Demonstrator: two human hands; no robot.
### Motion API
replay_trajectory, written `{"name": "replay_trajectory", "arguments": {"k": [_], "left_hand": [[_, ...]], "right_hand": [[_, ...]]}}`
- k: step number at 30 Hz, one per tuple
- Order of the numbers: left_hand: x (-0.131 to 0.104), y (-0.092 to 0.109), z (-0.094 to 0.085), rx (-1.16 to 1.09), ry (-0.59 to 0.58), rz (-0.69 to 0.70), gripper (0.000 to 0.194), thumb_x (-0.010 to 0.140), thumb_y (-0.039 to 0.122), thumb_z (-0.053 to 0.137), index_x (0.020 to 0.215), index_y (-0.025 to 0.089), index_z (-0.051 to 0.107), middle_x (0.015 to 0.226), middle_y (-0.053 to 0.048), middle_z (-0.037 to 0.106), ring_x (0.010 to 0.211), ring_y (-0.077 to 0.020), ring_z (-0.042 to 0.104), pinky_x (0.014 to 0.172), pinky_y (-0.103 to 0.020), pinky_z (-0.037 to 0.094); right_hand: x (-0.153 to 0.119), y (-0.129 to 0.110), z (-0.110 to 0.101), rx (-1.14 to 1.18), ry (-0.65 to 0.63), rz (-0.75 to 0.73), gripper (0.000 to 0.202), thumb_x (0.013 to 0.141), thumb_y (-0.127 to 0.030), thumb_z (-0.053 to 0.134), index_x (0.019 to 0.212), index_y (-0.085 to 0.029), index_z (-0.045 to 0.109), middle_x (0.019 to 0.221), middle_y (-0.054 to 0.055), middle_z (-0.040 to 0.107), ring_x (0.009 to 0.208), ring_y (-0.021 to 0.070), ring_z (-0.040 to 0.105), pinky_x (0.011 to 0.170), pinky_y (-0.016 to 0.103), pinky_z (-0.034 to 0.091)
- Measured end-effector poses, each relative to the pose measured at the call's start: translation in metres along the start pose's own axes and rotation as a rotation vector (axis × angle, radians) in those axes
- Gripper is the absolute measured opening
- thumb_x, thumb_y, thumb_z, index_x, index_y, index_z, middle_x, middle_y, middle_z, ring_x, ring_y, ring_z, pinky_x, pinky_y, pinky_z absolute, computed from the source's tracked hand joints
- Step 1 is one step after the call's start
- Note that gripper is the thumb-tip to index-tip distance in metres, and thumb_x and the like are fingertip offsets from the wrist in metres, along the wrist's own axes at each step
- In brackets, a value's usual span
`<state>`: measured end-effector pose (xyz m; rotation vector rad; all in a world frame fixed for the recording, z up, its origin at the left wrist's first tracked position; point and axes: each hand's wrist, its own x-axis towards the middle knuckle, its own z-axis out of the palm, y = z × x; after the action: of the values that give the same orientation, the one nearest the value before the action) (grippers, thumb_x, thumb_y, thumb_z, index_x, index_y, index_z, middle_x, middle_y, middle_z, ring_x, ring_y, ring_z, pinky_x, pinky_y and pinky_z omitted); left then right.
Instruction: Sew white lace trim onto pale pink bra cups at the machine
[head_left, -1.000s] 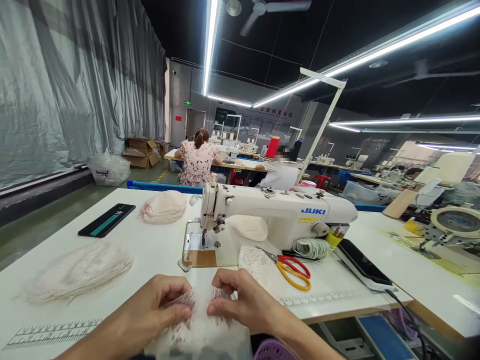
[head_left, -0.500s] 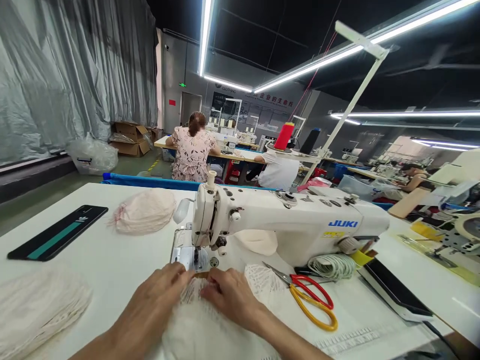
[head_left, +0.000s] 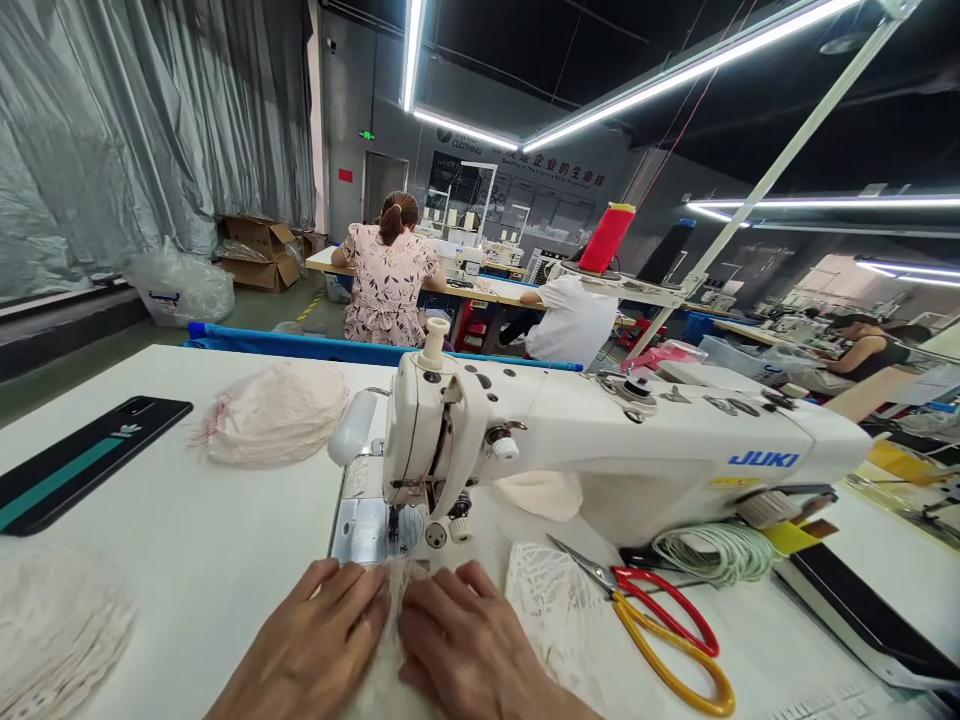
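Note:
My left hand point(head_left: 322, 630) lies just in front of the sewing machine's presser foot point(head_left: 394, 525), its fingers curled on a piece of white lace fabric point(head_left: 391, 620). Close beside it, my right hand point(head_left: 461, 635) grips the same fabric from the right, fingers bent and thumb tucked underneath. The cloth bunches up between both hands, and their palms hide most of it. Above them stands the white sewing machine point(head_left: 555, 430). Another lace piece point(head_left: 547, 600) lies to the right of my right hand, beside scissors point(head_left: 667, 630) with one red and one yellow handle.
At left lie a gathered cream fabric bundle point(head_left: 274, 415), a black-and-teal phone-like slab point(head_left: 90, 460) and a stack of lace pieces point(head_left: 56, 625). Coiled pale green cord point(head_left: 712, 553) sits under the machine arm. Co-workers point(head_left: 390, 270) sit at tables beyond.
My view has shifted nearer the machine. Both hands have drawn closer together, and the fabric between them is now bunched narrower; a brownish strip seen earlier near the fingertips is out of sight.

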<state>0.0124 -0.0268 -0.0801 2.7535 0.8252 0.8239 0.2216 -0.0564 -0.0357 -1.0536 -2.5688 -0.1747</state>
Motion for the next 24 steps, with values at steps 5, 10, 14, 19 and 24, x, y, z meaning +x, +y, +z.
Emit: {"name": "replay_trajectory", "arguments": {"k": [5, 10, 14, 19, 24], "left_hand": [[0.012, -0.006, 0.001, 0.275, 0.057, 0.041, 0.028, 0.085, 0.006, 0.044, 0.105, 0.022, 0.058, 0.113, -0.004, 0.065, 0.097, -0.0201, 0.057, 0.087, -0.036, 0.029], [0.039, -0.018, -0.006, 0.265, 0.123, 0.029, 0.013, 0.087, 0.012, 0.048, 0.085, 0.023, 0.056, 0.088, 0.004, 0.065, 0.083, -0.0143, 0.057, 0.083, -0.033, 0.03], [0.045, -0.026, -0.006, 0.224, 0.097, 0.002, 0.018, 0.086, 0.007, 0.046, 0.078, 0.022, 0.053, 0.081, 0.004, 0.061, 0.077, -0.0132, 0.056, 0.084, -0.033, 0.029], [0.033, -0.029, 0.011, 0.288, 0.248, 0.119, 0.019, 0.092, 0.016, 0.043, 0.079, 0.022, 0.055, 0.091, 0.002, 0.065, 0.082, -0.0142, 0.055, 0.084, -0.035, 0.028], [0.021, -0.021, 0.015, 0.328, 0.249, 0.143, 0.026, 0.093, 0.013, 0.038, 0.074, 0.022, 0.054, 0.082, 0.003, 0.063, 0.084, -0.0151, 0.055, 0.086, -0.037, 0.027]], "right_hand": [[0.001, 0.01, 0.008, -0.084, 0.016, 0.065, 0.018, 0.086, -0.036, 0.062, 0.088, -0.017, 0.06, 0.088, 0.004, 0.068, 0.071, 0.0184, 0.058, 0.065, 0.035, 0.035], [0.017, 0.03, 0.009, -0.111, 0.078, 0.133, 0.024, 0.079, -0.034, 0.072, 0.092, -0.018, 0.06, 0.083, 0.002, 0.07, 0.075, 0.0196, 0.06, 0.071, 0.035, 0.037], [0.022, 0.038, 0.012, -0.056, 0.182, 0.127, 0.024, 0.077, -0.03, 0.074, 0.094, -0.019, 0.06, 0.086, 0.0, 0.071, 0.078, 0.019, 0.061, 0.076, 0.034, 0.037], [0.013, 0.033, 0.016, -0.097, 0.182, 0.075, 0.031, 0.074, -0.028, 0.077, 0.099, -0.02, 0.06, 0.089, 0.003, 0.072, 0.077, 0.0216, 0.061, 0.078, 0.038, 0.034], [0.01, 0.027, 0.015, -0.019, 0.218, 0.006, 0.015, 0.084, -0.027, 0.067, 0.079, -0.019, 0.055, 0.091, -0.001, 0.071, 0.074, 0.0161, 0.06, 0.078, 0.035, 0.031]]}}
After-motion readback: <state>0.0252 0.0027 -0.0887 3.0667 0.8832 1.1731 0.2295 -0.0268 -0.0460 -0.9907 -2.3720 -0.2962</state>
